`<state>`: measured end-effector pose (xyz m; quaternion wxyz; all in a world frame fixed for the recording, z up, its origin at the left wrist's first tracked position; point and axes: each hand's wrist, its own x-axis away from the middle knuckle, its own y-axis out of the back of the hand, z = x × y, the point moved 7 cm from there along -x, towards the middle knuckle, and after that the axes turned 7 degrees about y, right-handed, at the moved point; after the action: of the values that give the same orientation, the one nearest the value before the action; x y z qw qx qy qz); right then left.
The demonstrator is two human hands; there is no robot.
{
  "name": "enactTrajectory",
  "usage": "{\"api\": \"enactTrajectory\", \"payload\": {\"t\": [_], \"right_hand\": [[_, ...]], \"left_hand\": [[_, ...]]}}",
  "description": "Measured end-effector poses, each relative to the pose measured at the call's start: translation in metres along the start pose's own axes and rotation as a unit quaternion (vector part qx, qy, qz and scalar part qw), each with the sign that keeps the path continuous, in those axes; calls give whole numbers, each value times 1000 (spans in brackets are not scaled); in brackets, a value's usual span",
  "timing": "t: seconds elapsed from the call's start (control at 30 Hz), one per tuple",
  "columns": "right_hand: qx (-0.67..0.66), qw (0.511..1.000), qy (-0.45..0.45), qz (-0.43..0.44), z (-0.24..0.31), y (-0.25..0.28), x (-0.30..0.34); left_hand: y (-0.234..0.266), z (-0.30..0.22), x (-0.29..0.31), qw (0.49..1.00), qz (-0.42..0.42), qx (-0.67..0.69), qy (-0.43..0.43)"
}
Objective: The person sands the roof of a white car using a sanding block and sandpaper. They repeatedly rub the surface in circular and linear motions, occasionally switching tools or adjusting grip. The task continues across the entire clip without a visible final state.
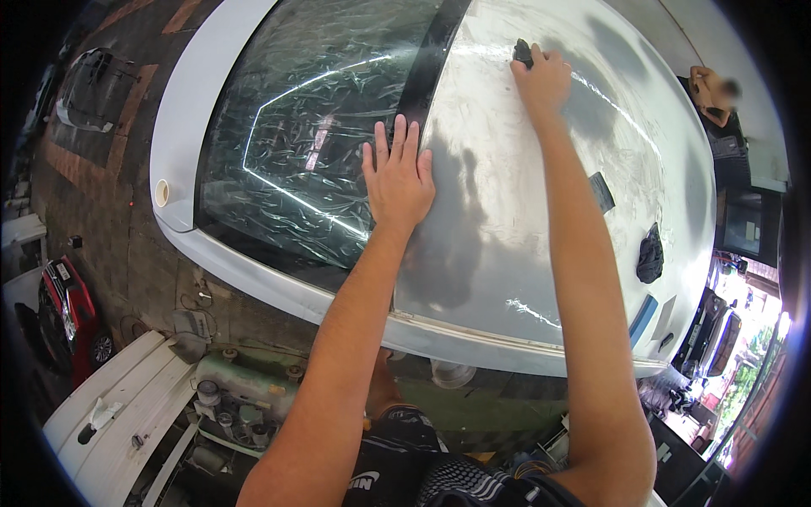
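Note:
My left hand [397, 182] lies flat with its fingers spread, across the dark edge of a car's glass [279, 160] and the grey roof panel [448, 253]. Clear crinkled film seems to cover the glass. Farther off to the right, my right hand [545, 80] is closed on a small black crumpled pad [523, 54], pressed against the dusty, whitish roof. Its exact kind I cannot make out. A dark flat sheet [601, 192] rests on the roof beside my right forearm. Beyond it sits a bunched black cloth [650, 253].
Near the roof's right edge lie a blue block [644, 321], a grey sheet [665, 319] and a small black object [666, 341]. An open engine bay [241, 406] stands at lower left, a red car [72, 313] at far left. Another person [716, 95] is at upper right.

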<state>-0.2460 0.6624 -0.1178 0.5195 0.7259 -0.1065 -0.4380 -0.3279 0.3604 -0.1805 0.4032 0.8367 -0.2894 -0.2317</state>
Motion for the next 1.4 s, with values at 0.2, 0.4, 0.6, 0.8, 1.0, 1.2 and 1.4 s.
{"api": "enactTrajectory", "payload": {"t": [0.2,0.4,0.6,0.8,1.0,1.2,1.4], "right_hand": [[-42,995,91,-8,-13,15,4],[19,995,73,59,-1,12,-4],[82,990,48,100,20,8,-10],[74,995,27,55,23,8,-6],[74,994,67,33,12,6,-4],[15,990,140,26,-8,8,-3],[18,990,140,12,-1,15,-2]], "left_hand": [[1,0,0,1000,-5,3,-2],[1,0,0,1000,-9,3,-3],[0,0,0,1000,-3,-3,-2],[0,1,0,1000,-9,1,-6],[1,0,0,1000,-10,12,-4],[1,-1,0,1000,-12,15,-1],[2,1,0,1000,-8,8,1]]}}
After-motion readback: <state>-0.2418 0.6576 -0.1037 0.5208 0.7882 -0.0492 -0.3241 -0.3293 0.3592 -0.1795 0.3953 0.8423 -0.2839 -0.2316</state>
